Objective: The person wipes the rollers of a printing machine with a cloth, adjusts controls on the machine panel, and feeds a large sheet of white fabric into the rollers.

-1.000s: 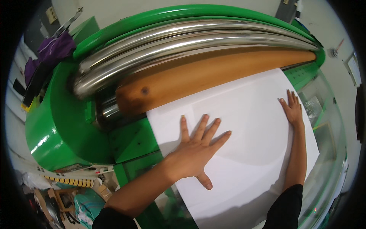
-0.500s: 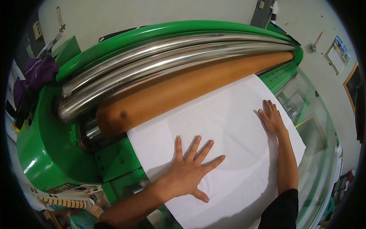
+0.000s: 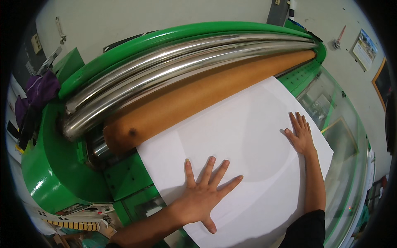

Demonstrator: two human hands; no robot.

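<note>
item: white sheet [image 3: 244, 140], lying on the green machine [image 3: 53, 182], far edge meeting the orange roller [image 3: 198, 97]. we are pressing our left hand [image 3: 200, 194] flat on the sheet's near part, fingers spread wide. we are resting our right hand [image 3: 301, 134] near its right edge, fingers together. chrome rollers [image 3: 165, 62] lying beyond the orange roller.

I count one large white paper sheet [image 3: 244, 140] under my two hands. Behind it lie one tan-brown roller [image 3: 198, 97] and two shiny steel rollers [image 3: 165, 68].

Single head fisheye, looking steeply down, close over white sheet [image 3: 244, 165] on green roller machine [image 3: 53, 182].
</note>
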